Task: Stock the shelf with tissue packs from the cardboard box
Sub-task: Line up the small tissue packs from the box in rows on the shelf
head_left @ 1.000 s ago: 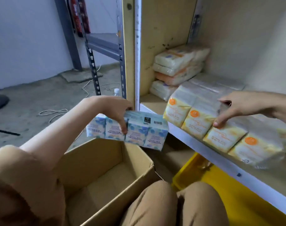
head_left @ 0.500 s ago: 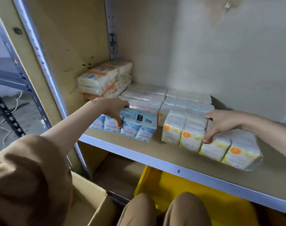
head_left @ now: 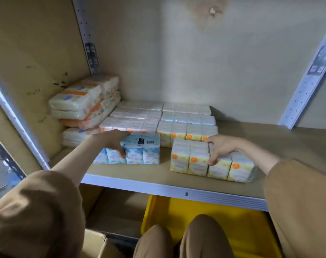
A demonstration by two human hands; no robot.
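- Left sleeve point(head_left: 37, 211), 7 o'clock: loose tan-brown cloth, wide hem.
- Right sleeve point(head_left: 303, 202), 4 o'clock: same cloth.
- 2 knees point(head_left: 195, 239), 6 o'clock: matching tan-brown trousers.
- Left hand point(head_left: 114, 144), right hand point(head_left: 221, 148): bare.

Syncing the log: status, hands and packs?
Left hand grips blue pack, on shelf. Right hand grips yellow pack. Stocked rows close behind both.
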